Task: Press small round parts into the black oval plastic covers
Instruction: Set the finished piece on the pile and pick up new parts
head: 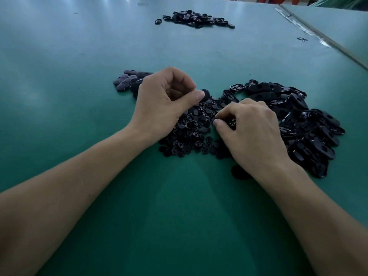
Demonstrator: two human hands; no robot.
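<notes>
A heap of small round black parts (195,128) lies on the green table between my hands. My left hand (165,102) hovers over its far left side, fingers curled, thumb and fingers holding a black oval cover (205,94) of which only an end shows. My right hand (251,128) rests on the heap's right side, thumb and forefinger pinching a small round part (232,122). A large pile of black oval covers (298,120) spreads to the right of that hand. A smaller group of oval covers (129,80) lies behind my left hand.
Another pile of black covers (195,18) sits far back on the green table (79,56). A single dark part (239,172) lies by my right wrist. A seam with a strip (318,34) runs along the table's right side, with a small loose piece (302,39) near it.
</notes>
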